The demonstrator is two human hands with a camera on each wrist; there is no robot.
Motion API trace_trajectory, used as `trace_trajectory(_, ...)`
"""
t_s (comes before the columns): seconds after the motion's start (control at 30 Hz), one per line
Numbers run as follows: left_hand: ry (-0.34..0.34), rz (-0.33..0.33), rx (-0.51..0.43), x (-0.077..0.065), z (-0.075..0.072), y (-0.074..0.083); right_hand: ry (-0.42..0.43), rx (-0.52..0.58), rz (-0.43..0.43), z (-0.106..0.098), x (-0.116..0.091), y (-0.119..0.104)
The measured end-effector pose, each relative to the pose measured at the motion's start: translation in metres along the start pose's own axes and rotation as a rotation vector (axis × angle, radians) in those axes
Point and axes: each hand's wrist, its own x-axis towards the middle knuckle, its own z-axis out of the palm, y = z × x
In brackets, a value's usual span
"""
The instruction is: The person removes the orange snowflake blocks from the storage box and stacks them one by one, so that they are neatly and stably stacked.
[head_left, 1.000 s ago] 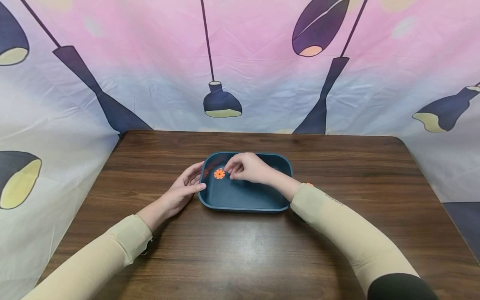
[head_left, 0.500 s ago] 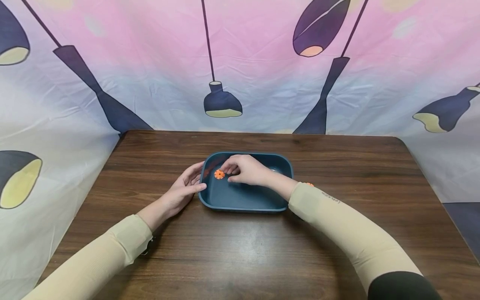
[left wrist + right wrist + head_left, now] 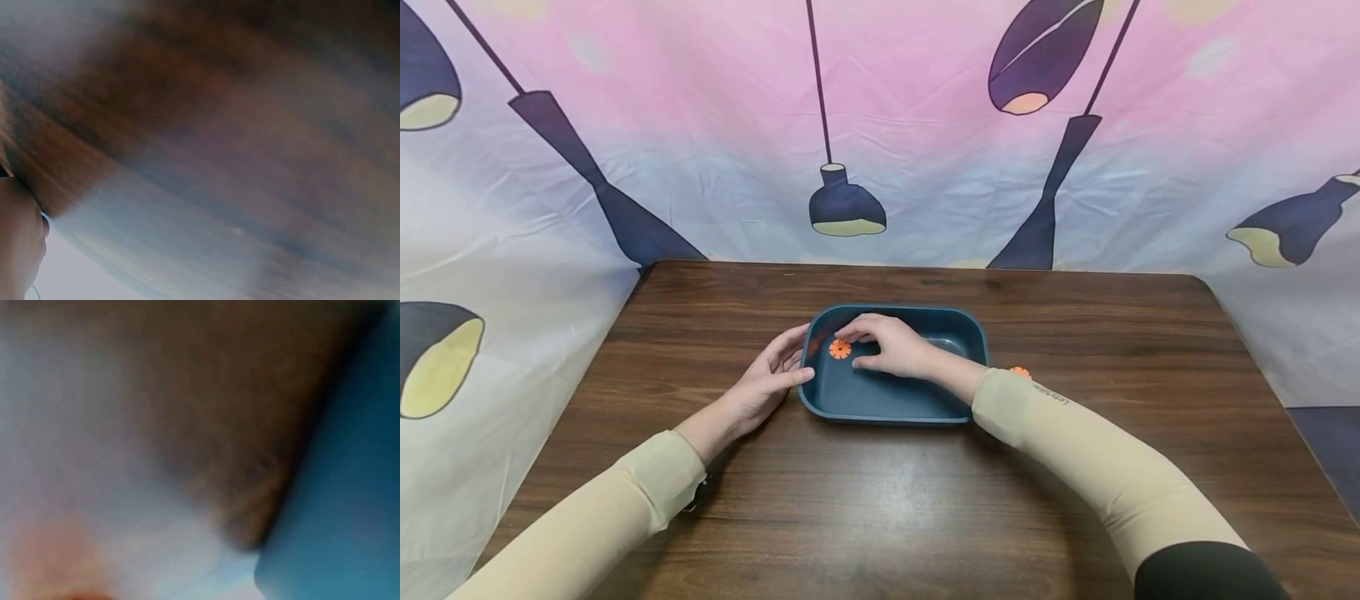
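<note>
A dark blue rectangular tray [image 3: 887, 410] stands on the table. My left hand [image 3: 758, 390] holds its left end, thumb over the rim and fingers along the outer wall. Inside, near the left end, lies an orange notched disc [image 3: 840, 349] with a dark centre. My right hand [image 3: 895, 348] reaches into the tray just right of that disc, thumb and fingers apart, with nothing visible between them. The fingertips are close to the disc; whether they touch it I cannot tell. In the right wrist view a blue tray wall [image 3: 350, 475] fills the right side.
A second orange piece [image 3: 1019, 372] lies on the table right of the tray, partly hidden by my right sleeve [image 3: 1075, 433]. The brown wooden table [image 3: 880, 500] ends at a printed cloth backdrop [image 3: 737, 192]. The left wrist view shows blurred tabletop.
My right thumb and fingers have spread apart, and the hand has shifted slightly left and towards me. The orange disc stays in place. My left hand and the tray have hardly moved.
</note>
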Motion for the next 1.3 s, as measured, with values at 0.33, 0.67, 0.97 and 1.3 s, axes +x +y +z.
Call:
trace_trajectory(0.33,-0.010,0.008,0.001,0.001,0.002,0.001,0.004,-0.076,-0.039,0.009,0.002,0.003)
trace_trajectory(0.67,-0.004,0.014,-0.003,0.001,0.001,0.001,-0.029,-0.110,-0.035,0.009,0.004,0.003)
trace_trajectory(0.97,-0.001,0.013,-0.011,0.001,0.000,0.000,-0.026,-0.149,-0.089,0.009,0.006,0.004)
trace_trajectory(1.3,0.000,-0.003,-0.008,0.001,0.000,-0.001,-0.033,-0.200,-0.104,0.011,0.006,0.005)
